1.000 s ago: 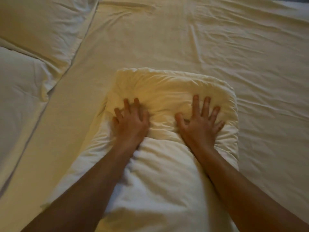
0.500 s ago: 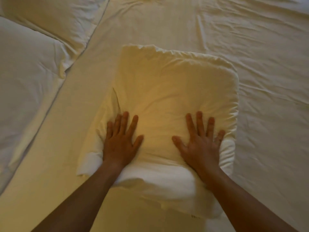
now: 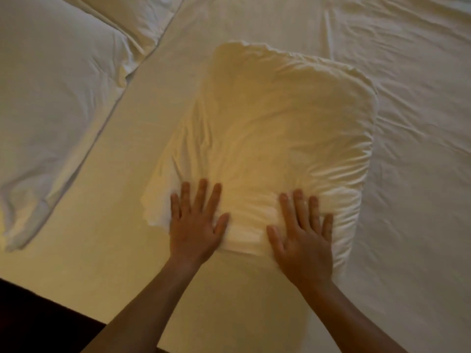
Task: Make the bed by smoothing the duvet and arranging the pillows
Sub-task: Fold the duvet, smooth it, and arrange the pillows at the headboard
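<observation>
A cream pillow (image 3: 280, 128) lies flat in the middle of the bed, its cover wrinkled. My left hand (image 3: 195, 222) presses on its near left corner with fingers straight and spread. My right hand (image 3: 303, 235) presses flat on the near edge a little to the right, fingers also straight. The creased bed sheet (image 3: 413, 123) spreads out under and around the pillow. A white duvet (image 3: 53, 98) lies bunched at the left side of the bed.
Another white pillow or fold of bedding (image 3: 137, 14) sits at the top left. The bed's near edge runs along the bottom left, with dark floor (image 3: 33, 327) below it.
Both hands have slid back along the pillow from its far part to its near edge, flattening it. The view has pulled back, so the bed's edge shows.
</observation>
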`<state>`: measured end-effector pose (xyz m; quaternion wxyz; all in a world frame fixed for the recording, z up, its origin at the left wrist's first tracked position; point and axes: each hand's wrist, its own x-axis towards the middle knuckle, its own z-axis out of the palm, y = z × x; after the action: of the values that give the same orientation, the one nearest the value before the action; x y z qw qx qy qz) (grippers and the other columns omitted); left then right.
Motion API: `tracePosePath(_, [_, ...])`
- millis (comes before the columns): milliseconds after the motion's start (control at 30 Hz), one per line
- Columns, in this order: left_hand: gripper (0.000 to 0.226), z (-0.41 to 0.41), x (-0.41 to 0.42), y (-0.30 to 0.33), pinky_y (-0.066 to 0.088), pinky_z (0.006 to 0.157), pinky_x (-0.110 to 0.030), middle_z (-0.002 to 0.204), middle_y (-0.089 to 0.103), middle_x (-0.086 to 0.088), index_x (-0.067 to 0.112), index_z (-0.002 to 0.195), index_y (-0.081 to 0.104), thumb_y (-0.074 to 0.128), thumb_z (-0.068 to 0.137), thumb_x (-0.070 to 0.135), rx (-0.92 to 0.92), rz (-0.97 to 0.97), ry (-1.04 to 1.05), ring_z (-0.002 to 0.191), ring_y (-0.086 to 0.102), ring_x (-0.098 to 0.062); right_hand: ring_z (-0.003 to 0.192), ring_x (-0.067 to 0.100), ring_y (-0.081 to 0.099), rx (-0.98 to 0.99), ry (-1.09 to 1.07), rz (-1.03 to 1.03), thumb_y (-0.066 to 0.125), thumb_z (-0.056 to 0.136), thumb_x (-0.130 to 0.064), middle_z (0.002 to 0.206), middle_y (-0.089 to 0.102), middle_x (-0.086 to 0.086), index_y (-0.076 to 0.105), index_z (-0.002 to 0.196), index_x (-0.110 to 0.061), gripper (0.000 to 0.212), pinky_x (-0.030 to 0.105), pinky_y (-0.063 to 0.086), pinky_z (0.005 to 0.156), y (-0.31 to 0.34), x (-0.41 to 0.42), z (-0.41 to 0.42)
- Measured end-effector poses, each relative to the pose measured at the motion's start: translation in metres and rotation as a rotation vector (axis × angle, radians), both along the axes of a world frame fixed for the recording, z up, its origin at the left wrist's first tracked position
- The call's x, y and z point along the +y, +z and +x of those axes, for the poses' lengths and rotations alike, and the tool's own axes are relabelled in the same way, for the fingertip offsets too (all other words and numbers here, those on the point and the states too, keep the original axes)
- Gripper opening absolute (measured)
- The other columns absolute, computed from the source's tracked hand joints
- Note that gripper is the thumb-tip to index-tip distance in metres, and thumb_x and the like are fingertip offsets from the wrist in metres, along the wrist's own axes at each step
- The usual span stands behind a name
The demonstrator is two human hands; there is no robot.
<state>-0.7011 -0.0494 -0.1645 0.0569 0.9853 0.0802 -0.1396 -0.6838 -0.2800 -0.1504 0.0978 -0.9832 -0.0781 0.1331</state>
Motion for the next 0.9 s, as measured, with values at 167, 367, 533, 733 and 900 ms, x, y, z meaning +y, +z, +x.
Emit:
tracePosePath(167, [0.066,-0.02,0.069,-0.01,0.007,0.119,-0.062,0.165,-0.014,0.006,0.045,0.153,-0.012,0.01,0.095,0.069,0.152,0.006,0.154,0.149,-0.004,-0.043,0.153,0.028,-0.005,0.093,-0.188,-0.069,0.019,0.095,-0.071,0.167,-0.009,-0.006,-0.004,0.157,-0.039,0.074,0.067,0.007,0.115,-0.003,-0.028,-0.013])
tracePosePath(367, [0.061,-0.008,0.073,0.033,0.01,0.121,-0.051,0.166,-0.002,-0.001,0.037,0.157,0.007,0.023,0.101,0.055,0.084,-0.179,0.332,0.151,0.006,-0.034,0.153,0.032,0.002,0.193,-0.35,0.092,0.033,0.097,-0.056,0.167,0.005,0.004,0.011,0.158,-0.026,0.072,0.065,0.005,0.117,0.052,0.032,0.005])
tracePosePath(533, [0.055,0.012,0.112,0.064,0.019,0.119,-0.045,0.164,0.016,-0.004,0.032,0.155,0.026,0.031,0.102,0.049,-0.117,-0.358,0.368,0.148,0.02,-0.029,0.153,0.022,0.007,0.135,-0.134,0.275,0.034,0.098,-0.055,0.166,0.017,0.001,0.015,0.158,-0.031,0.067,0.054,-0.001,0.121,0.097,0.129,0.026])
tracePosePath(733, [0.056,0.05,0.225,0.076,0.021,0.117,-0.043,0.162,0.023,-0.001,0.032,0.153,0.028,0.029,0.1,0.05,-0.266,-0.44,0.352,0.147,0.023,-0.021,0.152,0.02,0.016,0.112,-0.132,0.38,0.026,0.098,-0.059,0.163,0.024,-0.002,0.017,0.157,-0.031,0.065,0.05,0.006,0.124,0.089,0.274,0.045])
tracePosePath(900, [0.056,0.048,0.365,0.079,0.023,0.117,-0.05,0.163,0.02,-0.006,0.031,0.154,0.024,0.033,0.102,0.049,-0.219,-0.313,0.393,0.146,0.022,-0.03,0.145,0.021,0.031,0.119,-0.136,0.435,0.033,0.099,-0.057,0.158,0.034,-0.002,0.018,0.157,-0.03,0.065,0.048,0.025,0.119,0.075,0.411,0.05])
